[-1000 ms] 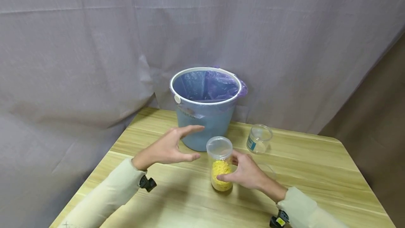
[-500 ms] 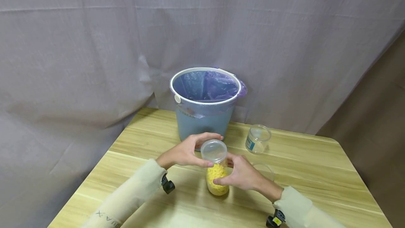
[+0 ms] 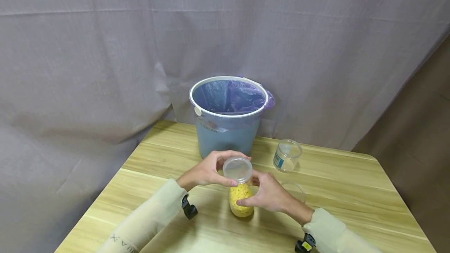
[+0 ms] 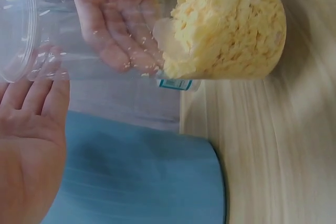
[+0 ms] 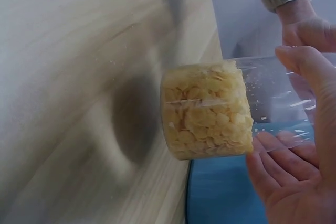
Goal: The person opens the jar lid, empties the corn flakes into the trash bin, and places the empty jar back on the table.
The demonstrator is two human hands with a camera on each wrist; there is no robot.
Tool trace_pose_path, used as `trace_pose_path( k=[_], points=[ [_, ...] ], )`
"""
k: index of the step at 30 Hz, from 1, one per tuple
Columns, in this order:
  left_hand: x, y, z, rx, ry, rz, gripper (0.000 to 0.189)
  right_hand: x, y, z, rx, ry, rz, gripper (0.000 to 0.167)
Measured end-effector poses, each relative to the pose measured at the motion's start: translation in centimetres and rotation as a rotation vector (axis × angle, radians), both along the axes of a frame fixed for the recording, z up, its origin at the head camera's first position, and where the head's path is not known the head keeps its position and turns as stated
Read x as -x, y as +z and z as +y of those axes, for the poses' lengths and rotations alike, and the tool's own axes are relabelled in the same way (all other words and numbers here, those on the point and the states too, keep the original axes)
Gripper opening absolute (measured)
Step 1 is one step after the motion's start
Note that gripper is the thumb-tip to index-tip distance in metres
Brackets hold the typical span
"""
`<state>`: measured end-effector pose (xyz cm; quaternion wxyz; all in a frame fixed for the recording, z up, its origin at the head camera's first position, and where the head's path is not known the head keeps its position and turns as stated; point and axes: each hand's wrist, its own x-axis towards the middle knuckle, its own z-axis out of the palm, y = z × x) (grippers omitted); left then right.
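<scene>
Jar (image 3: 240, 190): clear, tall, upright at the near middle of the table (image 3: 161, 143), between the two hands; likely light, with thin plastic walls that could flex under a hard squeeze and feel slick.
Yellow flakes (image 5: 207, 111): fill the lower part, with crumbs on the wall above; they look dry and brittle, apt to shift and spill if the jar tips uncovered.
Lid (image 3: 238, 170): seated on the top; its rim seems the best hold for one hand, the filled lower body for the other.
Left hand (image 3: 211, 170): pinches the lid's edge, thumb on the near side, fingers reaching round the far side.
Right hand (image 3: 270, 193): grips the body from the right, thumb on the near face.
Hidden fingers: the head view covers most of the right hand's fingertips behind the jar.
Jar base: whether it touches the table or hangs just above is hard to tell.
Pale shape: at the flakes' edge in the left wrist view, unclear.
Bucket (image 3: 226, 138): far side, lined; its inner bottom is out of sight.
Clear tub (image 3: 289, 155): far right; contents, if any, not readable.
Faint clear ring (image 3: 295, 190): right of the right hand, partly covered by it, too transparent to identify.
</scene>
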<state>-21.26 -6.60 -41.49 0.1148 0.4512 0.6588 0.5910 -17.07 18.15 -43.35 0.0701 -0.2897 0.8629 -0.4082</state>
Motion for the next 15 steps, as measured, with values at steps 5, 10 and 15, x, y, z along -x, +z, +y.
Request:
trace_pose_path(
  k=[5,10,15],
  points=[
    [-0.23,-0.16,-0.03,-0.038,0.021,0.000,0.072,-0.12,-0.07,-0.17,0.013,-0.015,0.043,0.076],
    [-0.39,-0.22,0.17,-0.054,0.072,0.010,0.069,-0.14,0.04,-0.25,0.012,-0.042,0.079,0.076],
    [-0.55,-0.06,0.62,-0.054,0.185,0.003,0.066,-0.08,0.16,-0.37,-0.004,-0.104,0.103,0.080]
  ],
)
